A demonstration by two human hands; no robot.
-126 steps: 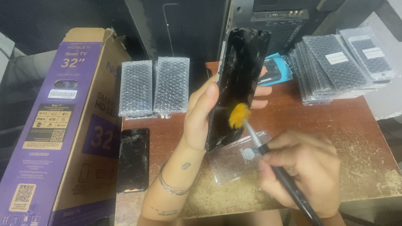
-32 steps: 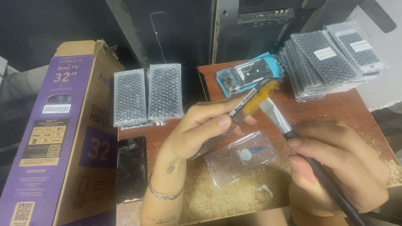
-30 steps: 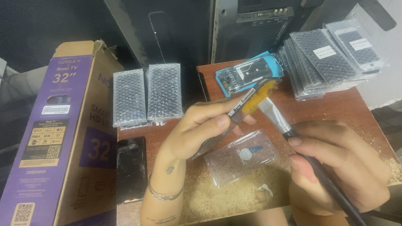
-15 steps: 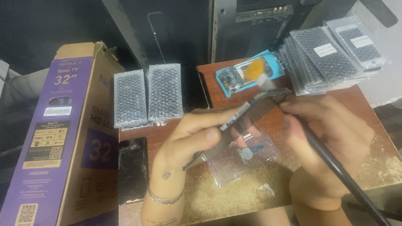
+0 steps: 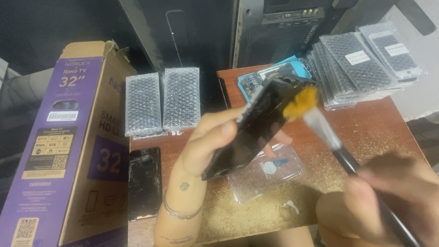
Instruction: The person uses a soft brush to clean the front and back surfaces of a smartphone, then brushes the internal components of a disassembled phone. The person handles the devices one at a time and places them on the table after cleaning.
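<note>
Two stacks of bubble-wrapped packets [image 5: 163,102] stand side by side at the back left of my table [image 5: 375,132], a worn reddish-brown top with pale, scuffed patches toward the near edge. Behind it the room is dark, and the black back of a flat screen [image 5: 284,26] rises with a row of coloured sockets near its top. At the back right, a fanned pile of slim packets in clear sleeves [image 5: 358,65] leans over the edge, each with a small white label. A blue-edged phone part [image 5: 257,78] lies just in front of the screen. To my left a tall purple and brown cardboard box [image 5: 50,158] stands on end, its flap open, with white label patches and a square code near the bottom. Beside it a dark cracked phone screen [image 5: 144,182] lies flat on the table.

My left hand [image 5: 206,148] is closed around a black phone panel [image 5: 254,129], thumb on top, holding it tilted above the table. Under it lies a clear plastic bag [image 5: 267,173] with a small blue item inside. My right hand [image 5: 402,200], blurred, grips the dark handle of a brush [image 5: 322,127], whose yellow bristles touch the panel's upper end.
</note>
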